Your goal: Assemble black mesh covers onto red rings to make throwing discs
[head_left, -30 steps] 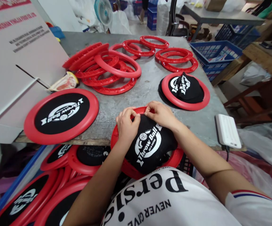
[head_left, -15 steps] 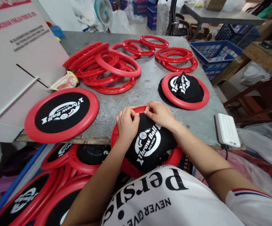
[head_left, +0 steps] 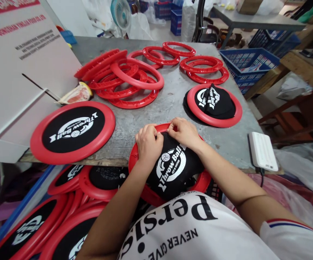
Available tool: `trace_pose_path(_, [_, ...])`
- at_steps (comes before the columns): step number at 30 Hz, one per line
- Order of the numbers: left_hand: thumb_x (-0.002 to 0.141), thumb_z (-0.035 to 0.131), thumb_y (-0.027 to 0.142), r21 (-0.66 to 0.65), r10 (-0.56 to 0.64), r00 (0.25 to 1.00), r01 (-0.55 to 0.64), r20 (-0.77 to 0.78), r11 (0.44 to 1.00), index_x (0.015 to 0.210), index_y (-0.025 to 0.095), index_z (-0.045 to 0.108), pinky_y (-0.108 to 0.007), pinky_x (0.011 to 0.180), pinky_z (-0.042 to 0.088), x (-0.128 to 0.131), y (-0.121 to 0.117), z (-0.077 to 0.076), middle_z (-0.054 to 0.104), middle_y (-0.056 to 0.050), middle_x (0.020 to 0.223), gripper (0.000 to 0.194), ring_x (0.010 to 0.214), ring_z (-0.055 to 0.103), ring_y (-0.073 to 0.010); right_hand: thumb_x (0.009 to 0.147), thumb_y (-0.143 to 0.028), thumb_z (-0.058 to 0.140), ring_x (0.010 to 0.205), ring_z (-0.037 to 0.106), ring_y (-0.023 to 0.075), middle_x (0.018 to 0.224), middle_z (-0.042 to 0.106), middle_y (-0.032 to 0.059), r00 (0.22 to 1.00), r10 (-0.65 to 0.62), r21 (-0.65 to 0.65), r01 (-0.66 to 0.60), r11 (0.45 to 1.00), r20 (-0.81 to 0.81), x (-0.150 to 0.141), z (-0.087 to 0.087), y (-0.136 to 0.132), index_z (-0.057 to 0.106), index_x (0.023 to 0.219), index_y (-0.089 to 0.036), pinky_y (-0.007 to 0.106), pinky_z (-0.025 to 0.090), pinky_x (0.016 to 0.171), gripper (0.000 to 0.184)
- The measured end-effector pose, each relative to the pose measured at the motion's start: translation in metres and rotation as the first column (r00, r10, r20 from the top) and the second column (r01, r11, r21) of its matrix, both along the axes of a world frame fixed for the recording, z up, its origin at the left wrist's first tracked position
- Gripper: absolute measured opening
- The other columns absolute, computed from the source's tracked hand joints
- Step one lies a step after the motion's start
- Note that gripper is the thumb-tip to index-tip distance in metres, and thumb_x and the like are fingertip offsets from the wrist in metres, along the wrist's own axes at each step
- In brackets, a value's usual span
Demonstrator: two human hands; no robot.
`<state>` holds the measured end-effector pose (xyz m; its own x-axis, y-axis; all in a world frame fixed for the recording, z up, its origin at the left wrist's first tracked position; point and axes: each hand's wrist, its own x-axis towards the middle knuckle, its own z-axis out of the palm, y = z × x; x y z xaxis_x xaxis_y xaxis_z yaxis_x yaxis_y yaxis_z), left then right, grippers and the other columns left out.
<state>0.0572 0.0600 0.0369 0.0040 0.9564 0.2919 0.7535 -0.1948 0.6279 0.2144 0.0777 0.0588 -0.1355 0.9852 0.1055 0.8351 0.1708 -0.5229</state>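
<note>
A red plastic ring (head_left: 132, 156) leans between the table's front edge and my body, with a black fabric disc (head_left: 172, 166) printed "Throw Ball" lying over it. My left hand (head_left: 149, 144) grips the disc's upper edge at the ring's rim, thumb and fingers pressed together. Just to its right, my right hand (head_left: 183, 133) pinches the same edge of the fabric against the ring. Toward the bottom, the disc sits loose and a gap shows between it and the ring. The fingertips hide part of the upper rim.
Left on the grey table (head_left: 170, 97) lies a throw disc (head_left: 72, 132) with red rim. Loose red rings (head_left: 137, 83) pile behind. At right are a ring with folded black fabric (head_left: 213, 104) and a white power bank (head_left: 262, 151). Several discs (head_left: 97, 183) fill the space below left.
The view has shifted very slightly. Both hands stay at the upper rim in nearly the same grip, the left thumb a little closer to the right hand.
</note>
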Motion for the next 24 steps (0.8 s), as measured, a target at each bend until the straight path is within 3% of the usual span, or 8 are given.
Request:
trace_pose_path(5, [0.089,0.051,0.012,0.007,-0.035,0.99,0.036,-0.136,0.999,0.079,0.025,0.045,-0.05,0.095,0.044,-0.001,-0.004,0.001,0.07,-0.011,0.114,0.017,0.108,0.061,-0.0326,0.085,-0.023,0.057,0.095,0.06,0.0216,0.095,0.069,0.0027,0.999,0.033,-0.04,-0.033,0.999,-0.018,-0.002,0.004,-0.002,0.06,0.073,-0.022,0.033,0.041,0.078,0.013])
trace_pose_path(12, [0.093,0.057,0.017,0.072,-0.166,0.986,0.168,-0.033,0.983,0.078,0.024,0.046,-0.048,0.106,0.043,-0.016,-0.009,-0.003,0.068,-0.011,0.13,0.019,0.122,0.06,-0.0297,0.089,-0.024,0.053,0.089,0.06,0.023,0.092,0.069,0.0062,0.998,0.013,-0.011,-0.012,1.0,0.06,-0.001,0.007,-0.005,0.06,0.08,-0.021,0.035,0.042,0.077,0.012])
trace_pose_path(17, [0.089,0.065,0.016,0.09,-0.258,0.965,0.254,0.039,0.963,0.076,0.022,0.051,-0.046,0.109,0.044,-0.023,-0.008,-0.004,0.067,-0.013,0.133,0.021,0.126,0.06,-0.0281,0.087,-0.015,0.053,0.106,0.059,0.0261,0.11,0.069,0.0104,0.979,0.203,0.12,-0.206,0.971,0.038,-0.008,0.022,-0.01,0.063,0.093,-0.019,0.039,0.044,0.095,0.012])
trace_pose_path(21, [0.086,0.065,0.011,0.078,-0.299,0.951,0.294,0.078,0.953,0.076,0.021,0.055,-0.046,0.109,0.045,-0.025,-0.008,-0.003,0.066,-0.013,0.135,0.018,0.127,0.06,-0.0277,0.081,-0.009,0.059,0.114,0.059,0.0259,0.117,0.068,0.0103,0.934,0.356,0.012,-0.356,0.934,0.015,-0.013,0.026,-0.006,0.065,0.089,-0.019,0.039,0.042,0.102,0.014])
trace_pose_path(24, [0.085,0.065,0.011,0.064,-0.318,0.944,0.313,0.086,0.948,0.077,0.021,0.057,-0.048,0.109,0.044,-0.027,-0.009,-0.002,0.065,-0.012,0.136,0.015,0.127,0.06,-0.0278,0.078,-0.009,0.062,0.114,0.06,0.0258,0.115,0.068,0.0095,0.932,0.363,-0.021,-0.363,0.932,-0.016,-0.012,0.021,-0.003,0.066,0.086,-0.019,0.04,0.042,0.104,0.013])
